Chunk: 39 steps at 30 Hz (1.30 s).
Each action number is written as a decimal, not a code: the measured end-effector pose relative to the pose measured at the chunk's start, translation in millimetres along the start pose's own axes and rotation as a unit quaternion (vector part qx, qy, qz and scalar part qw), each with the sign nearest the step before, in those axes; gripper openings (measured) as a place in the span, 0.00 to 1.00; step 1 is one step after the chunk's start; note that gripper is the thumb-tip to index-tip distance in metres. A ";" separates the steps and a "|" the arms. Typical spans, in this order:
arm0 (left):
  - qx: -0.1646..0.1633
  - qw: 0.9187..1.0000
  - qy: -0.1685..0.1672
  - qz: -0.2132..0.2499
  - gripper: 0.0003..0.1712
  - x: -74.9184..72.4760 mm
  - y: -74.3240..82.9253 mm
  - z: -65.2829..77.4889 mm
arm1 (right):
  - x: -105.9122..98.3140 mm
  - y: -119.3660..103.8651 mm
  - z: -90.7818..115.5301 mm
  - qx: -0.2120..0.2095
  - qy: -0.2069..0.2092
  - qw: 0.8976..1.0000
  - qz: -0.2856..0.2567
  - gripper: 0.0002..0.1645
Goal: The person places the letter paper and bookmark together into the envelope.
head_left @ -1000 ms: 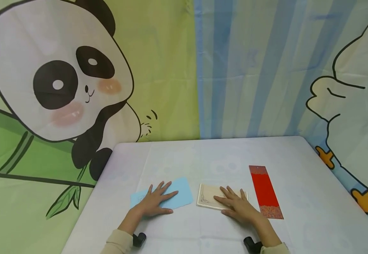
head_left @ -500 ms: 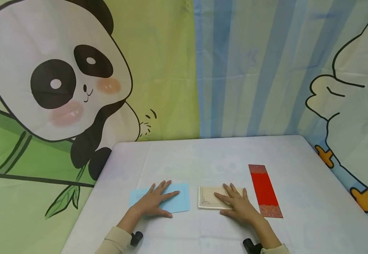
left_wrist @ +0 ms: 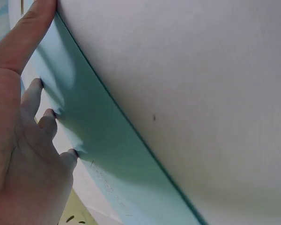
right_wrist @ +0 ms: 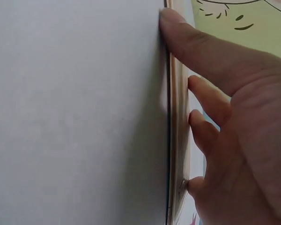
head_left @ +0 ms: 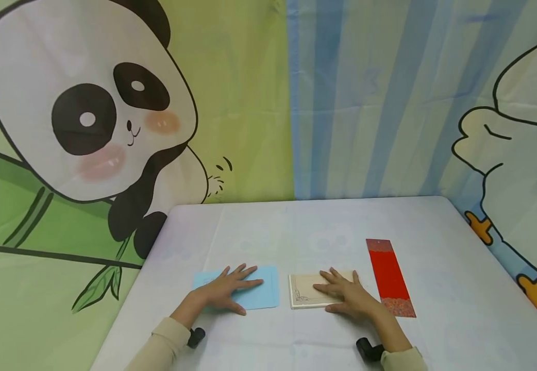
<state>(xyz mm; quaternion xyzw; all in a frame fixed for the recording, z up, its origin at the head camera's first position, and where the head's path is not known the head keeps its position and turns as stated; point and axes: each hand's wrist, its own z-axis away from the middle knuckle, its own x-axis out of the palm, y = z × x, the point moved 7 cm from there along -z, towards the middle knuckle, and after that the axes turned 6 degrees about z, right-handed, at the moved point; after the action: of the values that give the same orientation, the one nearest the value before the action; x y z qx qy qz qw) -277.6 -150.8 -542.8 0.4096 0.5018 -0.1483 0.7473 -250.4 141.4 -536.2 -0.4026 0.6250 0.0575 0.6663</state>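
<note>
My left hand [head_left: 227, 291] lies with spread fingers on a light blue card [head_left: 266, 296], covering much of its left side. In the left wrist view, the fingertips touch the blue card [left_wrist: 98, 126] and the thumb reaches its near edge. My right hand [head_left: 351, 298] rests, fingers spread, on a thin cream stack [head_left: 302, 288] with a printed ornamental border. In the right wrist view, the thumb touches the near edge of the layered cream stack [right_wrist: 179, 140], with the other fingertips on top. Whether the stack is a booklet or loose cards, I cannot tell.
A long red strip [head_left: 391, 275] with patterned ends lies flat to the right of the cream stack. The white table [head_left: 287, 232] backs onto a printed cloth [head_left: 250, 103] with a panda. Black wrist devices [head_left: 369, 350] sit under the forearms.
The blue card has turned from a slant to lie nearly straight under my left hand. The cream stack has also turned slightly straighter. The red strip has stayed in place.
</note>
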 end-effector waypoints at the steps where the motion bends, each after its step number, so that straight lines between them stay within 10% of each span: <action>1: 0.001 1.000 -0.007 -0.002 0.50 -0.3 -0.2 -1.1 | -0.6 0.5 -0.4 0.005 0.003 1.000 -0.002 0.35; 7: 0.003 1.000 -0.017 -0.017 0.55 -1.0 0.5 -3.6 | -0.9 5.4 2.9 0.069 0.061 0.996 0.012 0.39; 15: -0.014 0.992 0.103 -0.070 0.55 7.7 2.1 1.6 | -3.0 11.3 27.1 0.182 0.132 0.970 0.096 0.36; 20: -0.028 0.988 0.114 -0.096 0.51 12.0 4.1 1.8 | -2.8 16.8 34.2 0.225 0.133 0.960 0.098 0.40; 39: -0.031 0.989 0.111 -0.095 0.49 13.3 3.4 1.1 | 3.9 24.4 41.4 0.223 0.171 0.956 0.089 0.42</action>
<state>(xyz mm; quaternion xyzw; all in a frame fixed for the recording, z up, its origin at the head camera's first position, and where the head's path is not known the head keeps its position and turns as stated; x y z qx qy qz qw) -268.8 -147.0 -552.6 0.3507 0.6228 -0.1565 0.6816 -231.2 181.2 -555.4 -0.1906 0.7598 -0.0941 0.6144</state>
